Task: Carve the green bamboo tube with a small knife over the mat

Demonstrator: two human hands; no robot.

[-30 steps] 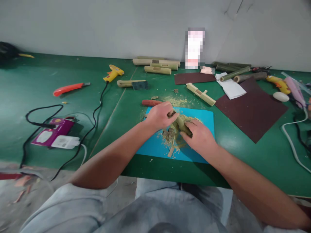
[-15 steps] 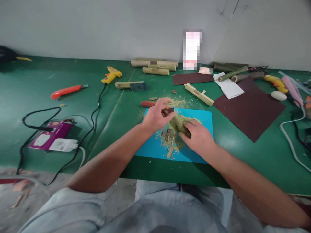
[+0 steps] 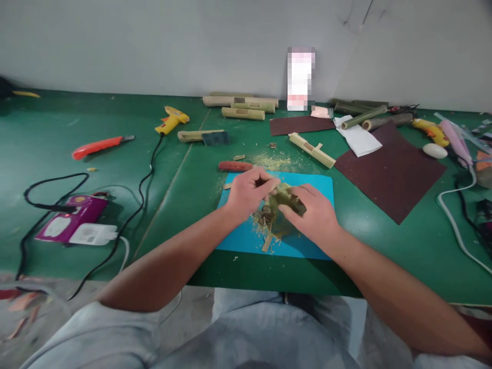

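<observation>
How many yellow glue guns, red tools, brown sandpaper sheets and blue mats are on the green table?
Yellow glue guns: 2
Red tools: 2
Brown sandpaper sheets: 2
Blue mat: 1
Total: 7

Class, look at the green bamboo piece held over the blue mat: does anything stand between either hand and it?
Nothing visible does. The right hand holds the bamboo piece in its grip, and the left hand touches its upper end. Both are above the shavings on the blue mat.
</observation>
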